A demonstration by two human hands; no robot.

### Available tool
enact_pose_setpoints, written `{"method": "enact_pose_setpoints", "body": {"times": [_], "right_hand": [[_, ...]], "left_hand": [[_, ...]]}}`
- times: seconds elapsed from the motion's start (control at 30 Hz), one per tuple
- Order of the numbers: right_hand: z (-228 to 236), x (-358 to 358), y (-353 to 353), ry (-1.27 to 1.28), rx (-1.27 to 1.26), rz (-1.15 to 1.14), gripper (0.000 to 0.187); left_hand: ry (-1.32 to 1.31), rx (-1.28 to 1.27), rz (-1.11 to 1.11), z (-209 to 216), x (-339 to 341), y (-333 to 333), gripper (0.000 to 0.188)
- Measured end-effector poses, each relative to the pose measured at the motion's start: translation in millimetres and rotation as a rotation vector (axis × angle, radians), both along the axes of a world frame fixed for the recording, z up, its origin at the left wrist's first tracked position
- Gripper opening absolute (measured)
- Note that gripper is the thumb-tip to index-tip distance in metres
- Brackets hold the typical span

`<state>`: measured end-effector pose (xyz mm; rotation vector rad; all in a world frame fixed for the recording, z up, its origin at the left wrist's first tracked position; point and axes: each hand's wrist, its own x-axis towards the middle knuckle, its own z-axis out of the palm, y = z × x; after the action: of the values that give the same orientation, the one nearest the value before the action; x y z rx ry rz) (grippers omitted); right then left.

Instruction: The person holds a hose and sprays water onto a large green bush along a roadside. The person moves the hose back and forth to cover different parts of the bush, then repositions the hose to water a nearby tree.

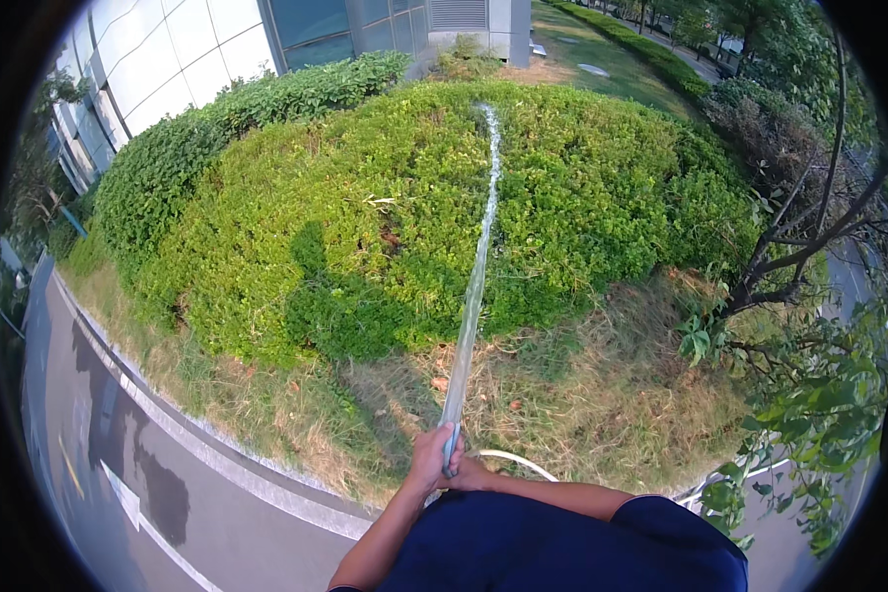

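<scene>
My left hand (428, 458) is closed around the blue-grey end of a hose (452, 452) in front of my body. Just behind it, my right hand (472, 475) is closed at the same hose, its fingers partly hidden by the left hand. A thick stream of water (478, 271) shoots from the hose end, straight away from me, and breaks up over the far part of a broad green shrub bed (582, 187). From beside my right hand, a pale length of hose (519, 461) curves off to the right, over dry grass.
Dry grass (602, 414) lies between me and the shrubs. A stone kerb (237, 464) and paved road (168, 493) run along the left. Bare branches (799, 257) and a leafy branch (819, 414) reach in from the right. A glass-fronted building (183, 54) stands behind the shrubs.
</scene>
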<state>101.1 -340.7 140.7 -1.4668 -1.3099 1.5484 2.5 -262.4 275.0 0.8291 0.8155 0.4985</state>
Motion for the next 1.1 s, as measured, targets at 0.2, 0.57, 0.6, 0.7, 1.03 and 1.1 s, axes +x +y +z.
{"method": "enact_pose_setpoints", "body": {"times": [0.2, 0.57, 0.6, 0.7, 1.03, 1.1], "right_hand": [[-23.2, -11.3, 4.5, -0.076, -0.105, 0.083, 0.055], [33.5, -8.1, 4.5, -0.105, -0.127, 0.04, 0.047], [34.3, -9.0, 5.8, -0.119, -0.138, 0.058, 0.047], [32.1, -10.7, 5.7, -0.109, -0.144, 0.069, 0.045], [20.4, -18.3, 9.1, -0.157, -0.132, 0.062, 0.042], [17.5, -19.5, 9.3, -0.155, -0.146, 0.064, 0.041]], "left_hand": [[0.024, -0.031, -0.004, -1.9, -5.0, -1.4, 0.043], [-0.014, -0.116, 0.333, -6.6, -16.4, -9.8, 0.044], [-0.018, -0.116, 0.346, -7.9, -17.7, -9.8, 0.044], [-0.045, -0.088, 0.38, -9.5, -21.8, -11.0, 0.046], [-0.065, -0.005, 0.434, -4.8, -29.6, -13.9, 0.044], [-0.052, -0.029, 0.449, -4.4, -29.9, -13.6, 0.044]]}}
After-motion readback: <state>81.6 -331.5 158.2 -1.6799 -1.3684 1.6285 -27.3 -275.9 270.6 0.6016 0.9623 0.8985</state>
